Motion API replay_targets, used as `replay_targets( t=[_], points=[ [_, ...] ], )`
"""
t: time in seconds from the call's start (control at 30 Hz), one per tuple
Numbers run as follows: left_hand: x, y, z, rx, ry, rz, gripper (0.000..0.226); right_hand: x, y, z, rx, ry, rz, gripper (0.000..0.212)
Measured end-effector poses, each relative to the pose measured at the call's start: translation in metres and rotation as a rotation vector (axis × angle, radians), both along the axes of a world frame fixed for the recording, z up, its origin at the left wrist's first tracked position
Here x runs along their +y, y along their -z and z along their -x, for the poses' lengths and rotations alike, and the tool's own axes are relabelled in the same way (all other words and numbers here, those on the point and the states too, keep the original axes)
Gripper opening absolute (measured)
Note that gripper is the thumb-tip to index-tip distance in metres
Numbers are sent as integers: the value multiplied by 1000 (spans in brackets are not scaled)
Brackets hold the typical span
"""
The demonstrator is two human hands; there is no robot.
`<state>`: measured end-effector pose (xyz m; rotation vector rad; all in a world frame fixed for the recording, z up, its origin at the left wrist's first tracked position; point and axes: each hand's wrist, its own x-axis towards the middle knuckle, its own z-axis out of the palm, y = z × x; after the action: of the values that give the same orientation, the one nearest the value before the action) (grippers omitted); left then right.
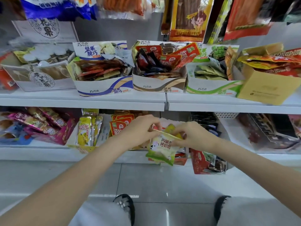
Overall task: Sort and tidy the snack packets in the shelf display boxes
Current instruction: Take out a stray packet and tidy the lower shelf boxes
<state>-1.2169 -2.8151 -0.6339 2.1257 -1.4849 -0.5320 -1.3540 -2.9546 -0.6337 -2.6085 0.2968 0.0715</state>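
Head view: green packet (pixel 160 150) upright, top edge skyward.

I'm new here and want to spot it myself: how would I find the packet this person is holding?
Look at the lower shelf, in the middle, where the left hand and right hand meet. Both pinch the top edge of one packet that hangs in front of the shelf. Unlike the red packets and yellow packets beside it, it is green and white with dark lettering.
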Motion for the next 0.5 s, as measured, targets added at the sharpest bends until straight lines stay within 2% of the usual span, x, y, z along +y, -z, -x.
replay_targets(
  t=[0.1,0.2,0.3,0.4,0.5],
  points=[
    [-11,-3,7,36,12,66,9,-2,2,13,-86,35,42,16],
    [-24,-8,16,177,82,-15,26,-16,-4,37,-112,25,33,11],
    [-45,-17,30,356,145,-96,33,-37,-16,63,-242,156,14,2],
    [-70,-29,49,415,166,-45,36,-61,-25,86,-373,335,-65,14],
    [-97,-38,68,406,134,87,28,-78,-36,100,-472,472,-138,24]
  ],
)
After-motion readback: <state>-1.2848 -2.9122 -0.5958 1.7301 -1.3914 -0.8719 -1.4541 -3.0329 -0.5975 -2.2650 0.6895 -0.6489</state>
